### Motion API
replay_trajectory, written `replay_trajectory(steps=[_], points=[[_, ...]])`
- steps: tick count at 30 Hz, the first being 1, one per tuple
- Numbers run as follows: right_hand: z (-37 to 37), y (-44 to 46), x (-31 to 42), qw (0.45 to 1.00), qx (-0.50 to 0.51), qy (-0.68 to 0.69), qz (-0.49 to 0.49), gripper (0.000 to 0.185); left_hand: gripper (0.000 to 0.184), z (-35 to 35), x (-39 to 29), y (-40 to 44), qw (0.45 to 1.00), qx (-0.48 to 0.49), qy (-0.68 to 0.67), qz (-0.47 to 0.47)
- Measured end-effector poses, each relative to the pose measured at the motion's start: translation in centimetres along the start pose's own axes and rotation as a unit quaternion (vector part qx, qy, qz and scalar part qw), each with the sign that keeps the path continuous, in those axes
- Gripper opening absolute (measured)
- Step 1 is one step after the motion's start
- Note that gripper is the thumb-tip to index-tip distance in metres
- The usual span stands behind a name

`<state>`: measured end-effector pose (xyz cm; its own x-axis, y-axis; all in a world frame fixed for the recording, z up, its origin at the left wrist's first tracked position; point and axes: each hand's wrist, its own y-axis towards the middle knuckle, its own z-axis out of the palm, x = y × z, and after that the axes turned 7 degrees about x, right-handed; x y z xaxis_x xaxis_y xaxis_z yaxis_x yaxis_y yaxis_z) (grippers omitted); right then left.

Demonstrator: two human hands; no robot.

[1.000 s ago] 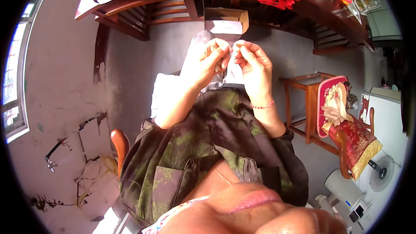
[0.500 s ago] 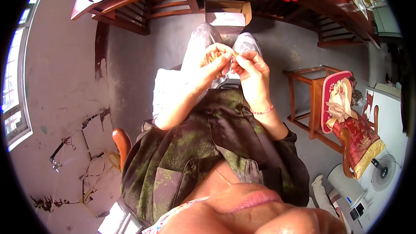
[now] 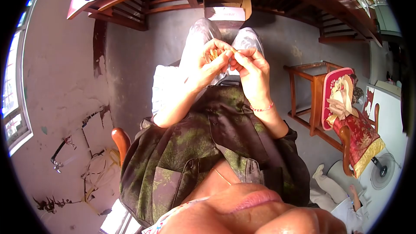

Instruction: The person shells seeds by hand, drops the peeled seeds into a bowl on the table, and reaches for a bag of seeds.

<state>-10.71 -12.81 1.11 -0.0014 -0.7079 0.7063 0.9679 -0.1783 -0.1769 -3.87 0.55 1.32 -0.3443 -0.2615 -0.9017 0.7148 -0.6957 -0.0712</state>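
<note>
My left hand (image 3: 215, 63) is closed around several thin, shiny golden-yellow loops (image 3: 212, 55); their exact kind is too small to make out. Its fingertips meet those of my right hand (image 3: 251, 66) above my knees. With thumb and forefinger my right hand pinches at that meeting point, and what lies between the tips is mostly hidden. A red beaded bracelet (image 3: 261, 108) circles my right wrist. Below the hands spreads my dark green patterned jacket (image 3: 195, 121).
An opened cardboard box (image 3: 225, 14) stands on the floor beyond my knees, by a dark red wooden bench (image 3: 173, 4). To the right are a wooden stool frame (image 3: 307, 86), a chair with a red-gold cushion (image 3: 362, 147) and a fan (image 3: 383, 171). Another person's leg (image 3: 327, 184) shows lower right.
Both hands keep nearly the same pose, fingertips together. The view has shifted slightly. At the lower right, the other person's leg and arm have changed position and show more.
</note>
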Motion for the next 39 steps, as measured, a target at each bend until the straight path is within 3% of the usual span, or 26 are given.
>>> replay_trajectory(steps=[22,25,28,34,39], points=[[-0.2,-0.3,0.4,0.999,0.008,0.03,0.028,0.003,0.011,0.7,0.6,-0.4,0.998,-0.016,0.017,0.053],[0.8,-0.7,0.5,0.984,-0.01,-0.153,-0.087,0.004,0.012,0.7,0.3,-0.6,0.998,-0.009,0.036,0.049],[1.0,-0.8,0.7,0.983,-0.002,-0.156,-0.098,0.004,0.011,1.0,0.3,-0.8,0.998,-0.02,0.012,0.064],[0.2,-0.7,1.0,1.0,0.008,-0.015,0.007,0.003,0.012,1.5,0.0,-0.8,0.997,-0.048,0.026,0.05],[0.1,-0.7,1.3,1.0,0.008,-0.001,0.022,0.002,0.009,1.8,-0.2,-0.7,0.997,-0.048,0.033,0.049]])
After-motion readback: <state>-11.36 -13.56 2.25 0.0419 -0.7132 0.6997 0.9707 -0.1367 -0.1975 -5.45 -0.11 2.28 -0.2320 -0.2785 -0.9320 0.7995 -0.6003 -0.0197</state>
